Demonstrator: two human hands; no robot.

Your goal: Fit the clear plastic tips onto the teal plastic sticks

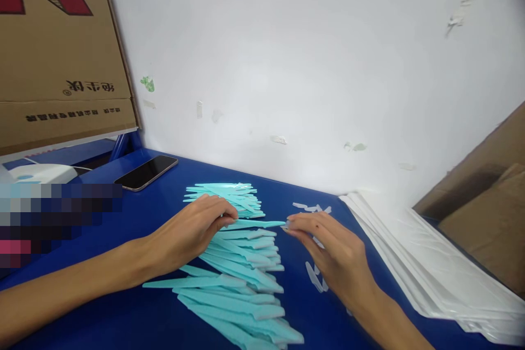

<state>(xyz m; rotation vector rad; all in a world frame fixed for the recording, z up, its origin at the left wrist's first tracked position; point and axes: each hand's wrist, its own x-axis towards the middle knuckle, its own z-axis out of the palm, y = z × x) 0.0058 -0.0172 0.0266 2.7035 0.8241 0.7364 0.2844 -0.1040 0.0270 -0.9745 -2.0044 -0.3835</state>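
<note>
My left hand (205,221) is closed in a pinch on the handle of a turquoise eyebrow razor (262,224). At the razor's other end, my right hand (334,243) pinches a small clear blade cap (288,223), mostly hidden by the fingertips. Below my left hand lies a long row of turquoise razors with pale caps over their ends (246,298). Just beyond it is a smaller pile of turquoise razors (229,194). Loose clear caps (314,277) are scattered around and partly under my right hand.
A phone (146,173) lies on the blue table (123,224) at the back left. A large cardboard box (61,54) stands behind it. White plastic sheets or bags (422,262) are stacked on the right, beside brown cardboard (488,219). A white wall (287,65) borders the table.
</note>
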